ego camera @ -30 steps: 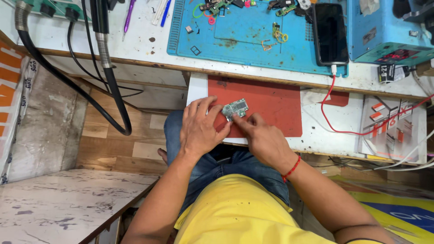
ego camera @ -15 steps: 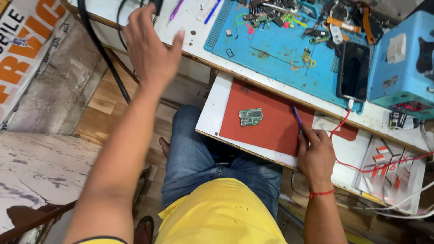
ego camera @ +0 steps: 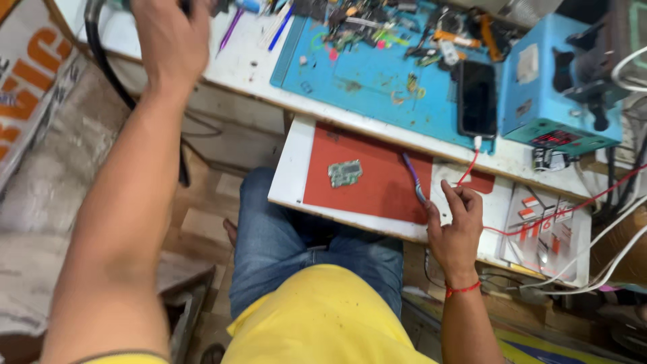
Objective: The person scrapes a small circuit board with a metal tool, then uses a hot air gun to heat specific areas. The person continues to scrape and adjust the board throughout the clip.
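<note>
A small green circuit board (ego camera: 345, 172) lies alone on a red mat (ego camera: 381, 192), on a white pull-out shelf (ego camera: 286, 176) over my lap. My right hand (ego camera: 455, 228) rests at the mat's right edge, its fingers closed on a thin purple tool (ego camera: 412, 176) that points up and left. My left hand (ego camera: 170, 42) is stretched far up to the bench's top left, at a dark handle joined to a black hose (ego camera: 94, 40). Its fingers are cut off by the frame's top edge.
A blue work mat (ego camera: 367, 81) on the white bench carries several small tools and parts. A black phone (ego camera: 477, 98) lies on it, with a red cable (ego camera: 470, 168) plugged in. A blue box-shaped device (ego camera: 556, 91) stands at the right among white and black cables.
Both hands left the circuit board on the mat. My left arm swung up to the bench's top left; my right hand moved to the mat's right edge with the purple tool.
</note>
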